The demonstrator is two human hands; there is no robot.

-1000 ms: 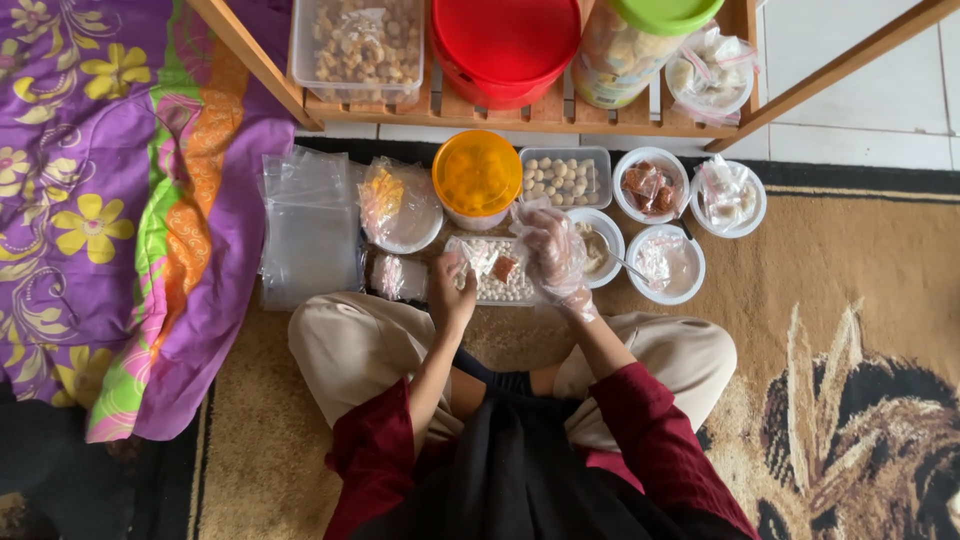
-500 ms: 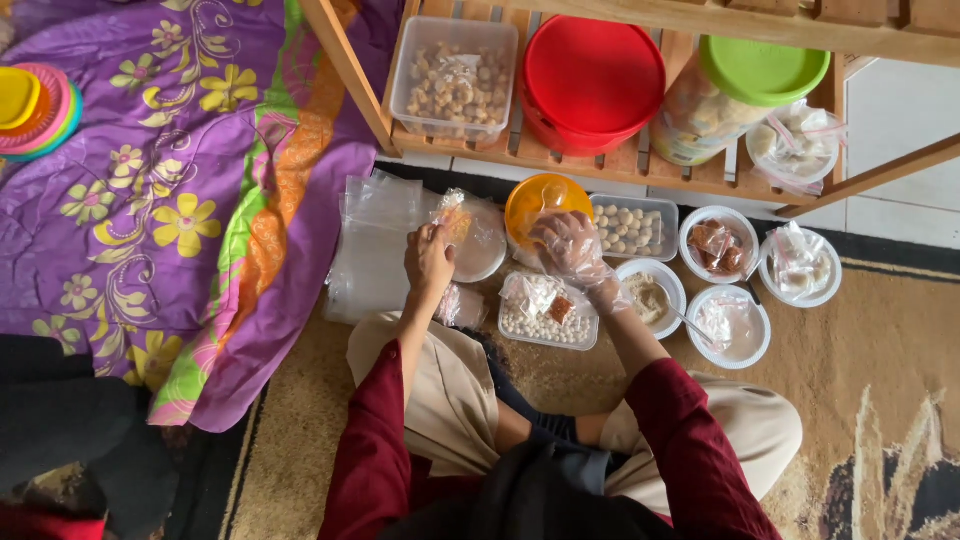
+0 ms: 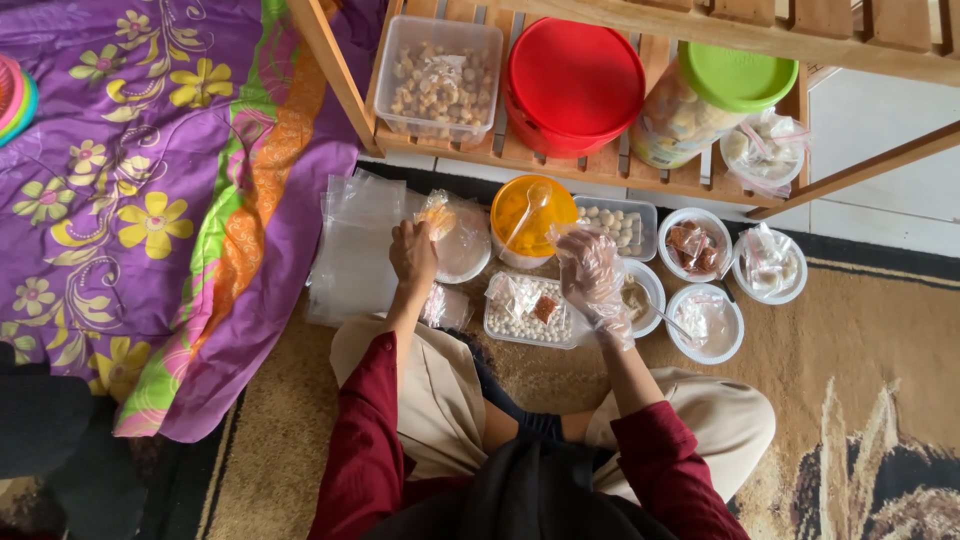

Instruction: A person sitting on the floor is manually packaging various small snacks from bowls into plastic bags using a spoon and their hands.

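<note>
Two hands: left (image 3: 412, 254) pinching snack packet (image 3: 437, 214), gloved right (image 3: 592, 277) open, four round bowls (image 3: 706, 322)

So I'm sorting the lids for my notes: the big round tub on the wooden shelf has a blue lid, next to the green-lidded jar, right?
Not quite: the head view shows the big round tub on the wooden shelf with a red lid, not blue. It does sit next to the green-lidded jar.
</note>
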